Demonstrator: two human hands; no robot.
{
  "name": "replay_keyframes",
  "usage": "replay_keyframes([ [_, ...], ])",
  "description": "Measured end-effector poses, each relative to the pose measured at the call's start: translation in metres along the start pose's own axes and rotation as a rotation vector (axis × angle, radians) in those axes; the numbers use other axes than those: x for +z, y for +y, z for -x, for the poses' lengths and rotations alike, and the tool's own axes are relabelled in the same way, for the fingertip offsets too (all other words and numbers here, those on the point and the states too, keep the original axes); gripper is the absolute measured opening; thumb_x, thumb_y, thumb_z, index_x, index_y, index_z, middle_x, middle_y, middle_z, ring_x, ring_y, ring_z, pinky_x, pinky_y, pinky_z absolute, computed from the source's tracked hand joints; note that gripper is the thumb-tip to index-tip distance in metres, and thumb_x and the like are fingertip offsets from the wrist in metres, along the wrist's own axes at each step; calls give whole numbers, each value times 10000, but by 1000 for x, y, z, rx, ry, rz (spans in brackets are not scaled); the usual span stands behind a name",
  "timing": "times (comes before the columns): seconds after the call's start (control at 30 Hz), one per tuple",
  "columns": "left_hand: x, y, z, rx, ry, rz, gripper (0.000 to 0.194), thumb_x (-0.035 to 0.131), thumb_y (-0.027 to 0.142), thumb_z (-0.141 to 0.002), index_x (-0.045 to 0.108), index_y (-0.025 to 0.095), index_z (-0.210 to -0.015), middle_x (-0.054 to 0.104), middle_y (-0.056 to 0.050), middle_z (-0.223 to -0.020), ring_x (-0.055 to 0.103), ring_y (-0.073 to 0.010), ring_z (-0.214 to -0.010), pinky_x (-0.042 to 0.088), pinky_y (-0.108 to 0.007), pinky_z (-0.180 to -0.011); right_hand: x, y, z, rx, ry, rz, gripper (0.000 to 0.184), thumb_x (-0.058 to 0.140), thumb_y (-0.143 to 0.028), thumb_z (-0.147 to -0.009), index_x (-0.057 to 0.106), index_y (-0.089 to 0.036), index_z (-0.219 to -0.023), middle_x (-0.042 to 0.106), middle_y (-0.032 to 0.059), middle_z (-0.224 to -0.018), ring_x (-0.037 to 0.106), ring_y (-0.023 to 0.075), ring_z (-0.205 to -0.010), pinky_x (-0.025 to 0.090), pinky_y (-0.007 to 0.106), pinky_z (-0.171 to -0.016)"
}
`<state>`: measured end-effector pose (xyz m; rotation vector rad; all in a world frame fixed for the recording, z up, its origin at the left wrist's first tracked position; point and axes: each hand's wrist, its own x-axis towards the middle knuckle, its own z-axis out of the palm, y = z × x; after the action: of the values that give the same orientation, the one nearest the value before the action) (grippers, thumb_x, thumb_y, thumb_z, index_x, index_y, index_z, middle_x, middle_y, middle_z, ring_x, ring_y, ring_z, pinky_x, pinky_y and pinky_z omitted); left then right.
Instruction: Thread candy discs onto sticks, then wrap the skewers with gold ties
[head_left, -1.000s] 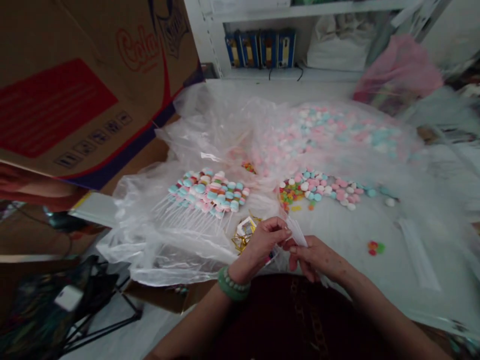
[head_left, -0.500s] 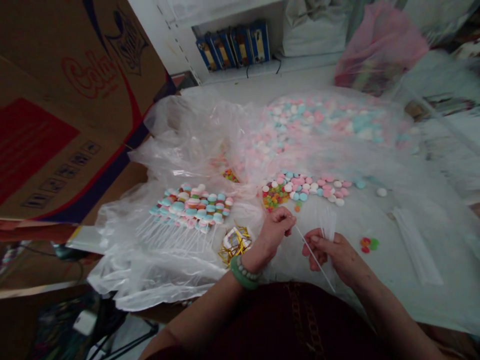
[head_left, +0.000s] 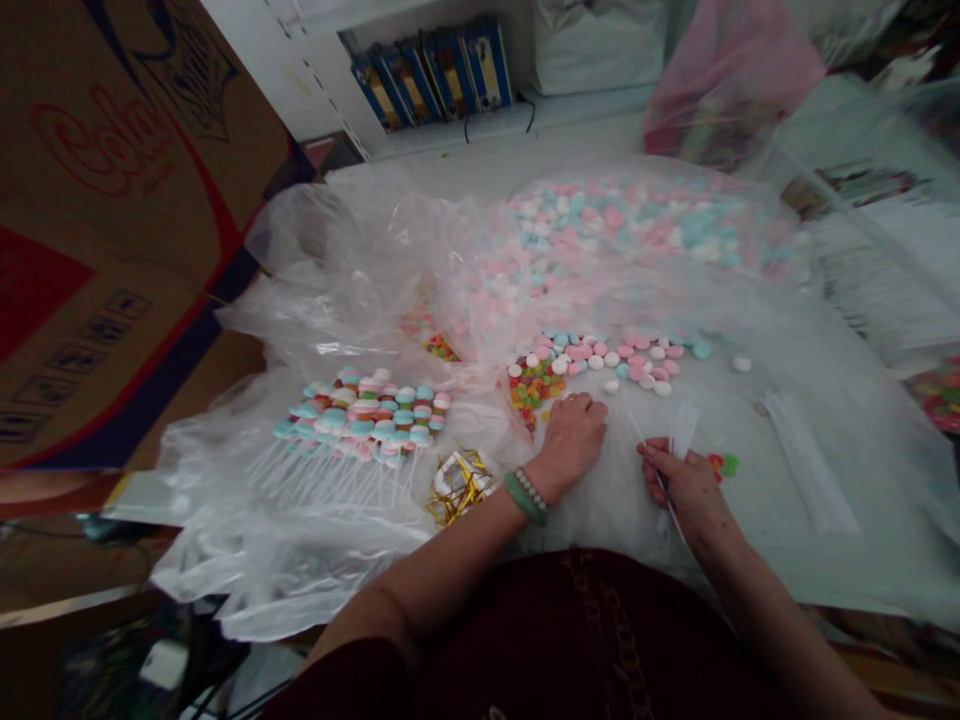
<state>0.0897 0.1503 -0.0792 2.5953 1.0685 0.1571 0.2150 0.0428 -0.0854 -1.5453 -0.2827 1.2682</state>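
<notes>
My left hand [head_left: 573, 433], with a green bead bracelet at the wrist, lies on the clear plastic sheet beside a small heap of tiny multicoloured candies [head_left: 532, 384]; its fingers are curled down and what they touch is hidden. My right hand [head_left: 679, 480] is closed on a thin white stick [head_left: 651, 466] and a small bunch of clear sleeves [head_left: 683, 432]. Pink, white and blue round candies [head_left: 615, 355] lie in a row just beyond both hands.
A pile of finished candy sticks [head_left: 360, 415] lies at left on plastic. Gold twist ties [head_left: 457, 485] sit near my left wrist. A big bag of pastel candies [head_left: 630, 225] lies behind. A cardboard box [head_left: 97, 200] stands at left; a strip of sleeves [head_left: 806, 455] lies at right.
My left hand let go of the stick and moved forward to the multicoloured candies. My right hand stayed closed on the stick and sleeves. The view swung left and down.
</notes>
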Motion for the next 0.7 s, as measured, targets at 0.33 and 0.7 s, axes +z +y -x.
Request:
replay_keyframes([
  [0.33,-13,-20,81,-341,387,558,142,532,145,-807,659,179,-862,622,-47,-912,573,-157,-893,460,-295,-830,1,4,2,-28,-36,41,249,682,-359,-661,538,-170,-736,478,-68,-450,363,59,-315,222,197,-308],
  [0.7,-5,-14,73,-275,57,373,96,560,187,-784,617,180,-862,559,-11,-819,516,-150,-794,411,-267,-732,-3,11,0,-64,-19,142,218,638,-366,-702,546,-173,-744,478,-65,-462,381,71,-313,255,197,-298],
])
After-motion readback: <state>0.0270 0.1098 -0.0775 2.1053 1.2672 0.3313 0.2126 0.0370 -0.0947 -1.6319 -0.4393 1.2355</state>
